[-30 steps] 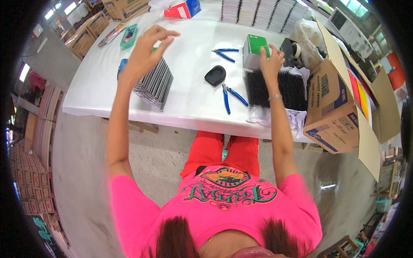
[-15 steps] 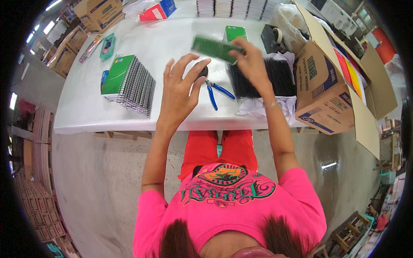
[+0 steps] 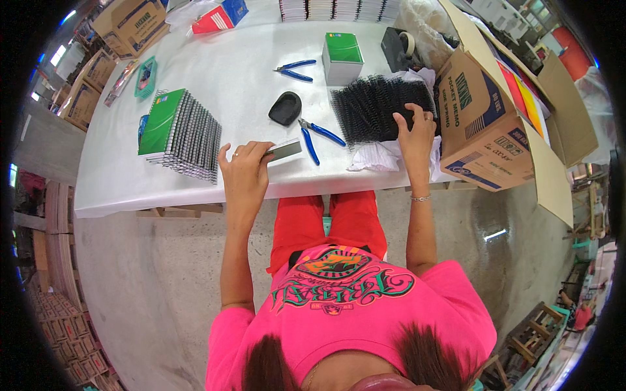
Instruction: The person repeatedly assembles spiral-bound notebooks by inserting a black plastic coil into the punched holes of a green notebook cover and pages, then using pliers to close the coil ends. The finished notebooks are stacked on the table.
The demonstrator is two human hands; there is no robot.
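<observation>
My left hand (image 3: 246,171) is closed on a small memo pad (image 3: 285,150), held edge-on above the near part of the table. My right hand (image 3: 417,133) rests over a pile of black spiral binding coils (image 3: 372,107), its thumb and fingers apart; no coil shows lifted in them. Between the hands lie blue-handled wire cutters (image 3: 318,133), and a black shallow dish (image 3: 285,108) is just beyond. A white-sided stack of green-covered memo pads (image 3: 343,60) stands behind the coils. Left of my left hand is a leaning row of spiral-bound green memo pads (image 3: 179,133).
On the right stands an open cardboard carton (image 3: 486,127). A black tape dispenser (image 3: 398,52) sits behind the coils. Another pair of blue cutters (image 3: 297,70) lies farther back. A teal tray (image 3: 146,77) is at the left, with spiral-bound books (image 3: 339,9) along the far edge.
The memo pad has passed from my right hand to my left and come down nearer the table edge. My right hand has moved right, onto the pile of coils.
</observation>
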